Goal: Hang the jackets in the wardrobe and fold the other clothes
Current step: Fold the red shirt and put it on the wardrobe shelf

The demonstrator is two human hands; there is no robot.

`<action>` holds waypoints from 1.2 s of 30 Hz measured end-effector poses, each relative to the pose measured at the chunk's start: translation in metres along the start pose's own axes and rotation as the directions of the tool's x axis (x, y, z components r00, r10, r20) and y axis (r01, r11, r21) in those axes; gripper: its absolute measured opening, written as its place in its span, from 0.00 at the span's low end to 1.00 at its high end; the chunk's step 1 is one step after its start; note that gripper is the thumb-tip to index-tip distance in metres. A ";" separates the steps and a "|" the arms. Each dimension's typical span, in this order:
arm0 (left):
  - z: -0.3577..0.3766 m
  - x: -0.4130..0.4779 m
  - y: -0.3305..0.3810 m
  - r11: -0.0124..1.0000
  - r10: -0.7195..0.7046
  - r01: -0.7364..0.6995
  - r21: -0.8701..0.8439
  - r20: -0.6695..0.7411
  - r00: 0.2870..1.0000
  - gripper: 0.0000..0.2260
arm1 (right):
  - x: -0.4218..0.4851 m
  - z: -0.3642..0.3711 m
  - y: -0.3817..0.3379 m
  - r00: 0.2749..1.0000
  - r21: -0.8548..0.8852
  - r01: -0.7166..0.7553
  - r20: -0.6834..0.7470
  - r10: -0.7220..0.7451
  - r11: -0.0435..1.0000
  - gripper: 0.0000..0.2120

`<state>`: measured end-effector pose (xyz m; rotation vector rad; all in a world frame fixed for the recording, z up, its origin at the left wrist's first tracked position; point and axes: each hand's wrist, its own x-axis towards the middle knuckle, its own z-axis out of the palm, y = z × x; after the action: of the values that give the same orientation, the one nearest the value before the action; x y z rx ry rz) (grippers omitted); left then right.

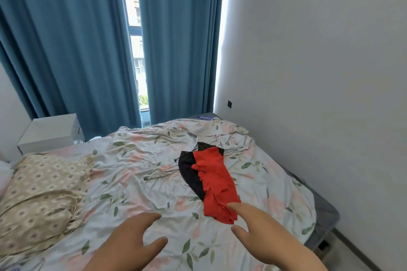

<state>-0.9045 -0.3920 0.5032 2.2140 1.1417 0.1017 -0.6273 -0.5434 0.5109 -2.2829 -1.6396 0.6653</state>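
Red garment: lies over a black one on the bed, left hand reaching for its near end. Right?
Wrong hand: the head view shows the right hand reaching for the near end of the red garment; the left hand is over the bedsheet. Rest holds.

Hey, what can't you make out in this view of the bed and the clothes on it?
Head view only:
- Type of the black garment: the red garment covers most of it.
- The wardrobe: outside the frame.
- Forearms behind the left hand and right hand: cut by the bottom edge.
- Whether the right hand touches the red garment: too close to tell.
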 end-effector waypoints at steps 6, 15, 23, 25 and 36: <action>0.050 0.060 0.054 0.998 -0.067 0.066 0.013 0.046 0.997 0.28 | 0.038 -0.019 0.101 0.996 0.030 -0.030 0.085 0.027 0.999 0.28; 0.082 0.101 0.075 0.991 -0.132 0.128 0.043 0.108 0.985 0.28 | 0.077 -0.016 0.166 0.981 0.070 -0.091 0.178 0.077 0.993 0.27; 0.111 0.144 0.028 0.983 -0.170 0.177 -0.052 0.112 0.979 0.26 | 0.127 0.024 0.158 0.955 0.033 -0.141 0.269 0.127 0.989 0.27; 0.125 0.154 0.015 0.979 -0.179 0.189 -0.080 0.118 0.977 0.26 | 0.137 0.034 0.158 0.952 0.039 -0.141 0.279 0.125 0.989 0.27; 0.215 0.217 -0.019 0.877 -0.293 0.365 -0.312 0.253 0.922 0.23 | 0.177 0.098 0.226 0.841 0.022 -0.262 0.496 0.217 0.965 0.29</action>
<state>-0.7104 -0.3279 0.2759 1.6483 1.2611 -0.0560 -0.4434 -0.4580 0.2852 -2.4056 -1.4695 1.4530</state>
